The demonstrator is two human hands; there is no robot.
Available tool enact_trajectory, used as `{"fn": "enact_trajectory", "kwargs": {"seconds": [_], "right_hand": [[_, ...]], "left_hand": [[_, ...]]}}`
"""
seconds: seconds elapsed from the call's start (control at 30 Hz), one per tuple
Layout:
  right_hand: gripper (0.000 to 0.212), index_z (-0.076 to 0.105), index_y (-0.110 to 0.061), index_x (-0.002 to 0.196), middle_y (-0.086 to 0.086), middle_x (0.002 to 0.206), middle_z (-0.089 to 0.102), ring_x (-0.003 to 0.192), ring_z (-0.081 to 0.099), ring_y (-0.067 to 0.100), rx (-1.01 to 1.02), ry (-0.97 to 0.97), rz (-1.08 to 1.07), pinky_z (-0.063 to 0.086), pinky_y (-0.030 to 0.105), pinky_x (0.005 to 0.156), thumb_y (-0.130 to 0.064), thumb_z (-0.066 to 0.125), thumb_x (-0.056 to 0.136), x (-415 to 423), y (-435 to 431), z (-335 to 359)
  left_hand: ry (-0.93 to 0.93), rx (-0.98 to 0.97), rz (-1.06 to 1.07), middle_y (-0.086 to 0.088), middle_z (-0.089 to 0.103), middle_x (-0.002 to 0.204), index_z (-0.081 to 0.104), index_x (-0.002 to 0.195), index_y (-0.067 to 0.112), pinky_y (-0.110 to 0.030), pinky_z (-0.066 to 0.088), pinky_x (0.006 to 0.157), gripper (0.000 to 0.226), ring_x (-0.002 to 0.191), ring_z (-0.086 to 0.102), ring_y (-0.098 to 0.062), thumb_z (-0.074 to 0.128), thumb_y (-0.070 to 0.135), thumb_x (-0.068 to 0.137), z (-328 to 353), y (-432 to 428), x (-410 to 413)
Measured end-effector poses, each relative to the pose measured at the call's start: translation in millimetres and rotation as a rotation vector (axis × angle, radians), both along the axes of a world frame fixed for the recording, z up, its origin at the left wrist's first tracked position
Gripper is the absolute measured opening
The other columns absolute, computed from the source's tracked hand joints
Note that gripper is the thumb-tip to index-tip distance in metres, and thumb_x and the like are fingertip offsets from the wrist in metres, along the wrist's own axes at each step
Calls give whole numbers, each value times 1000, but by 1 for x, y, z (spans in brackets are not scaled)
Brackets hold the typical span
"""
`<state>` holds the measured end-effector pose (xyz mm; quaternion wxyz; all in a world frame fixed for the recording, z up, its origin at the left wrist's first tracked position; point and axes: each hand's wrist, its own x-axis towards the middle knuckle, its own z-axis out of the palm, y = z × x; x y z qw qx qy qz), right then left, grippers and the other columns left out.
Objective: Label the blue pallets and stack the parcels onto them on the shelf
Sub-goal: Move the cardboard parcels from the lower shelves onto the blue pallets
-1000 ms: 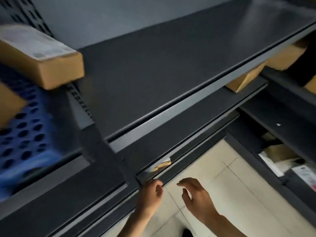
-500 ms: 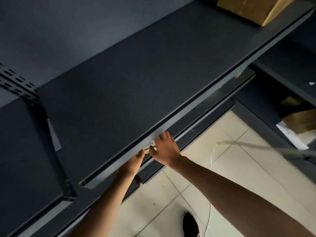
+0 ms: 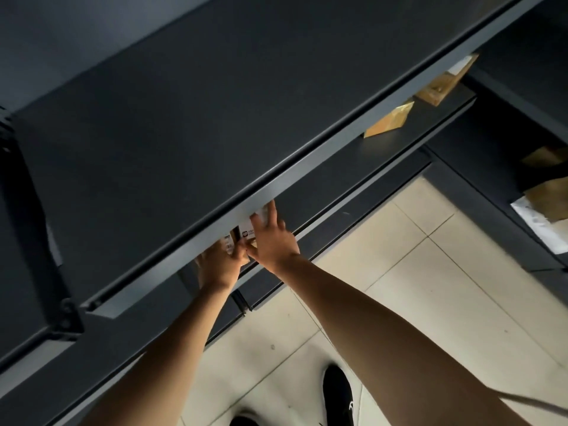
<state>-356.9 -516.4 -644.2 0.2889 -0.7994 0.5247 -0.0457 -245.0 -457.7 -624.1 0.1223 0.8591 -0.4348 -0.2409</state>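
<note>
My left hand [image 3: 219, 265] and my right hand [image 3: 273, 241] reach under the front lip of a dark grey shelf board [image 3: 184, 133]. Between them is a small parcel [image 3: 246, 232] with white printed labels and a bit of brown card. Most of the parcel is hidden by the shelf lip. The fingers of my left hand curl around its left end. The fingers of my right hand spread over its top, with the thumb underneath. No blue pallet is in view.
Two brown parcels [image 3: 388, 119] [image 3: 442, 84] sit on the lower shelf to the right. A side rack at right holds more parcels [image 3: 550, 198] and a white sheet [image 3: 538, 226]. Below are the tiled floor [image 3: 399, 272] and my black shoe [image 3: 338, 395].
The view swung right, away from the blue pallet and its parcels. Both hands rose from near the floor to the shelf edge and closed on the labelled parcel.
</note>
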Motion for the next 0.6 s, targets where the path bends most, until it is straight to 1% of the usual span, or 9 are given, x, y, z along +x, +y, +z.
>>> {"fn": "enact_trajectory", "kwargs": {"seconds": [0.03,0.1,0.13,0.2,0.3,0.4,0.5,0.53,0.6], "right_hand": [[78,28,-20,144,17,161,-14,135,34,47,22,-11,-23,52,51,91,-54,63,84,1,2,2],[78,31,-15,141,18,160,-16,137,30,46,52,-11,-53,51,51,93,-54,65,82,1,6,6],[79,32,-14,140,19,160,-15,137,30,46,52,-2,-61,52,52,92,-55,66,82,0,8,7],[79,33,-12,138,20,160,-13,137,30,45,46,18,-62,53,52,89,-57,66,81,-5,14,8],[78,32,-15,136,18,161,-11,140,25,43,41,32,-42,52,53,89,-63,57,81,-17,17,6],[84,27,-16,140,14,162,-9,138,27,43,66,59,-71,52,52,86,-72,47,80,-18,15,3],[90,22,-14,142,18,161,-6,130,38,47,59,90,-119,55,49,78,-70,55,80,-5,16,1],[92,20,-14,143,17,161,-5,129,39,47,67,91,-139,55,48,77,-68,58,79,-3,18,1],[98,12,-19,148,14,162,-4,132,35,45,86,76,-160,54,49,82,-66,61,77,-9,27,2]], "left_hand": [[-4,33,-4,-33,30,150,38,147,9,-59,26,111,62,137,30,-48,53,43,97,-4,0,1],[2,83,-10,-26,12,159,22,154,23,-59,21,114,66,143,15,-47,49,45,98,-8,0,0],[10,98,-2,-24,8,159,19,154,27,-58,21,113,67,144,12,-47,49,46,97,-9,2,0],[17,109,14,-22,4,160,19,154,32,-58,23,112,69,144,10,-47,52,45,95,-7,8,-2],[-23,130,-43,-18,4,159,20,153,35,-60,36,104,71,139,17,-49,55,48,93,-4,23,-5],[-91,130,-137,-20,1,160,19,154,34,-59,42,99,72,135,24,-51,54,49,93,-6,40,-9],[-113,111,-144,-20,-1,160,21,154,33,-57,45,97,72,135,26,-48,56,48,92,-7,44,-11],[-117,112,-146,-20,-1,161,21,153,33,-57,45,97,72,135,26,-47,57,48,92,-7,46,-11],[-168,118,-193,-18,-1,161,20,153,32,-58,46,97,74,134,27,-44,57,48,91,-5,53,-11]]}}
